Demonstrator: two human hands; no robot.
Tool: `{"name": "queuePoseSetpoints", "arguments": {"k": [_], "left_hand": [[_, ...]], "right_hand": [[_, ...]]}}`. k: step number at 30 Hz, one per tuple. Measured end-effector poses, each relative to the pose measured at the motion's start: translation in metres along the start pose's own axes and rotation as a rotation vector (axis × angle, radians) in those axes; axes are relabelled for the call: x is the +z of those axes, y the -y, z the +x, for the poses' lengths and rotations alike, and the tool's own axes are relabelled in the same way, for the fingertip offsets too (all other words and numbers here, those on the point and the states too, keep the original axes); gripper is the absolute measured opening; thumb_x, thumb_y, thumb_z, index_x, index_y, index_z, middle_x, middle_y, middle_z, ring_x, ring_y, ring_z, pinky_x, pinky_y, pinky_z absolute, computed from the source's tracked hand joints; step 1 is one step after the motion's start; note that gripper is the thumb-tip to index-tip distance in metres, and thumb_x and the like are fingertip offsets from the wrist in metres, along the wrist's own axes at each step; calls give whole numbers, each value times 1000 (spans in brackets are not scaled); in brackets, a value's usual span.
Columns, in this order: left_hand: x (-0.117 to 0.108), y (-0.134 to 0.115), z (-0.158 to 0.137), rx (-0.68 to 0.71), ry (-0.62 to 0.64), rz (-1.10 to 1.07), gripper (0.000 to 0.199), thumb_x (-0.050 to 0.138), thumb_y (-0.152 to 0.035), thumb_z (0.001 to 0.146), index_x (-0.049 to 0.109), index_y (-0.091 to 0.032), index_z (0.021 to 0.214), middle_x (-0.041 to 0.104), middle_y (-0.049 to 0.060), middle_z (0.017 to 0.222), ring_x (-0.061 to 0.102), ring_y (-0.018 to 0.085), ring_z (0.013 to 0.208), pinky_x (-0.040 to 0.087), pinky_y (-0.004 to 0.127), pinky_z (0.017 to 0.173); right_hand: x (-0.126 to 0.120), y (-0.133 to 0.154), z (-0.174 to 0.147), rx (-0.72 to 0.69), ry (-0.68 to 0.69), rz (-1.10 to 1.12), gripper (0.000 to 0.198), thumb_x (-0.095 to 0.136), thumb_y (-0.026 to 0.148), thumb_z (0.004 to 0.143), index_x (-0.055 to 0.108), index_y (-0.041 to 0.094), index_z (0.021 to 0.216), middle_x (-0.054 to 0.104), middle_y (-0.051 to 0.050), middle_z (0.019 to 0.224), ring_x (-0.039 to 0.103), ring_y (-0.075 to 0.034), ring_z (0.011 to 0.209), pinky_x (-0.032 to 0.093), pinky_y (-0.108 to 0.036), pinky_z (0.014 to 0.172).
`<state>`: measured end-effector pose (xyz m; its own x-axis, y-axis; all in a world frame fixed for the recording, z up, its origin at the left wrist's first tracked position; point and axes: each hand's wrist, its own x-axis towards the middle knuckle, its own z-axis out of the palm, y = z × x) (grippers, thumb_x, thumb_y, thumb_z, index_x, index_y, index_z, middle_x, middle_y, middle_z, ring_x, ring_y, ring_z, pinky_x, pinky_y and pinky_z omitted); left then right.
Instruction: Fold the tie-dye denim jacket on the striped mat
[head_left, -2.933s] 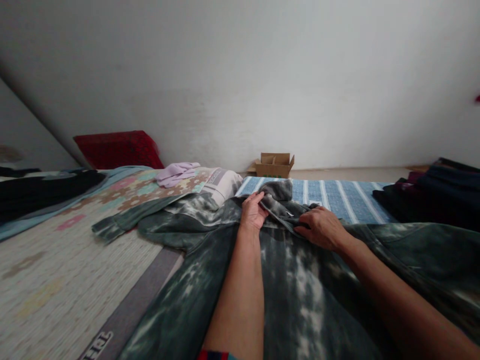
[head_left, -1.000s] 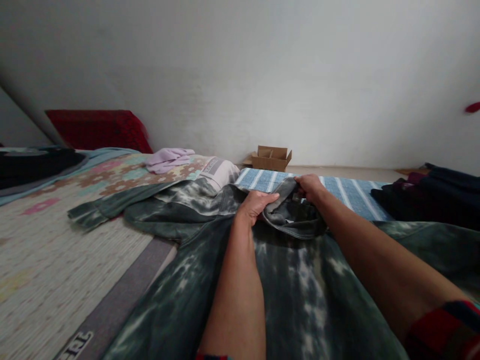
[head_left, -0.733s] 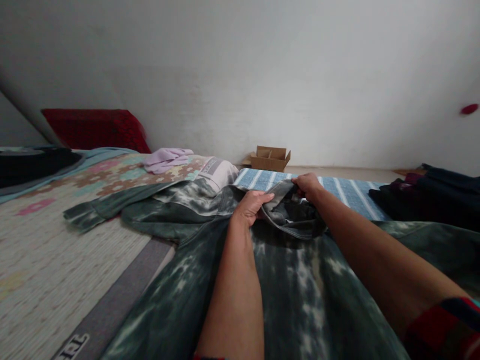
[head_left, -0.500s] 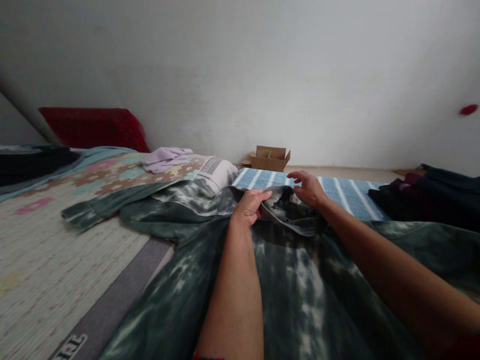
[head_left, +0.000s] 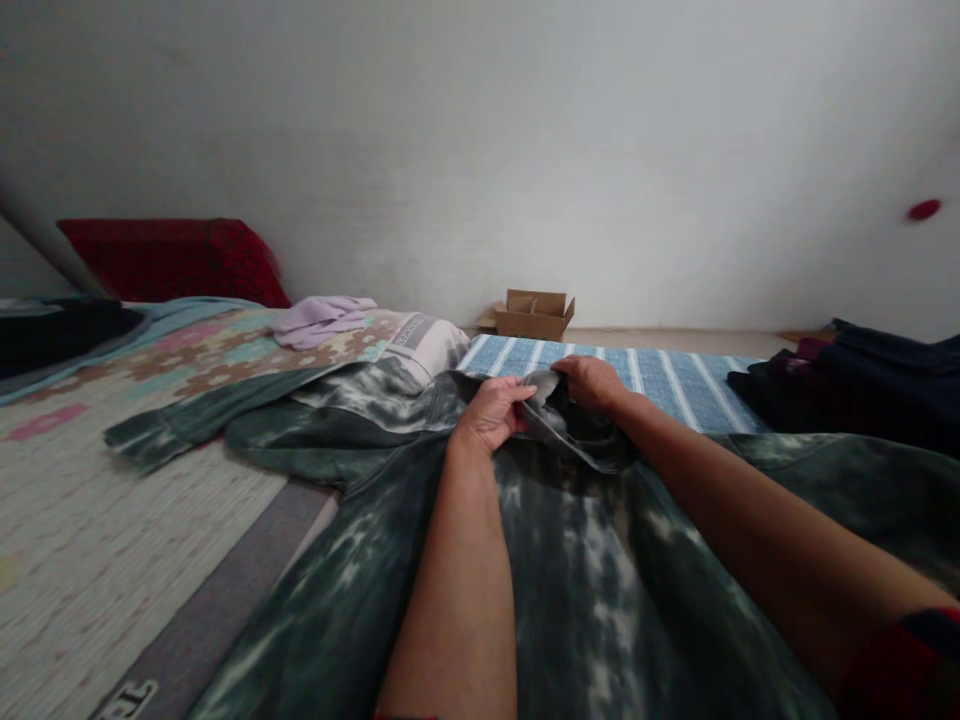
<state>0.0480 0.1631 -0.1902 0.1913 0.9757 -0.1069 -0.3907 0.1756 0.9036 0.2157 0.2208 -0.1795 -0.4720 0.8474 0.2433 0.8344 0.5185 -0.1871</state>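
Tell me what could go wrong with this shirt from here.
The collar could crease where the left hand and right hand pinch it. The sleeve on the left lies rumpled and might wrinkle further. Tugging the shirt might disturb the dark clothes, which appear close to the other sleeve.

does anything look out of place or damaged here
Nothing looks spilled or damaged. The lilac cloth is mildly untidy: it lies bunched up on the flowered bedding, while the dark clothes at the right are piled together and the tie-dyed garment is spread out.
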Motion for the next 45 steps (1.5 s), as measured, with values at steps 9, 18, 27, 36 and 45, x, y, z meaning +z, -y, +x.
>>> {"name": "queuePoseSetpoints", "arguments": {"k": [9,18,27,36,45], "left_hand": [[-1,-6,-9,-120,11,362,7,63,-17,68,60,-13,63,64,10,58,61,22,48,50,32,42],[-2,-1,-2,-8,171,94,22,63,-8,64,62,-10,85,68,8,70,65,18,60,55,34,57],[4,5,8,66,2,-117,29,53,4,62,60,-11,86,69,6,72,67,20,70,54,44,75],[5,10,19,121,-201,-358,27,48,6,60,60,-14,74,67,0,68,65,13,70,51,31,82],[8,-10,16,337,-640,446,63,56,-2,56,52,-17,118,66,4,91,64,19,79,51,37,79]], "right_hand": [[11,-6,10,198,23,197,42,43,6,73,67,21,104,69,-4,99,62,-16,90,42,-19,71],[-19,4,-6,304,38,273,36,47,41,85,67,12,74,66,-9,70,58,-14,62,39,-21,55],[-23,15,-50,112,259,277,35,54,49,79,69,17,83,62,-3,66,54,-14,59,32,-22,49],[-24,18,-62,175,188,-31,34,51,48,81,68,21,93,68,-7,83,61,-20,73,32,-25,54],[-28,12,-76,160,65,-80,22,50,35,83,69,25,89,68,-2,78,59,-17,71,31,-25,56]]}}
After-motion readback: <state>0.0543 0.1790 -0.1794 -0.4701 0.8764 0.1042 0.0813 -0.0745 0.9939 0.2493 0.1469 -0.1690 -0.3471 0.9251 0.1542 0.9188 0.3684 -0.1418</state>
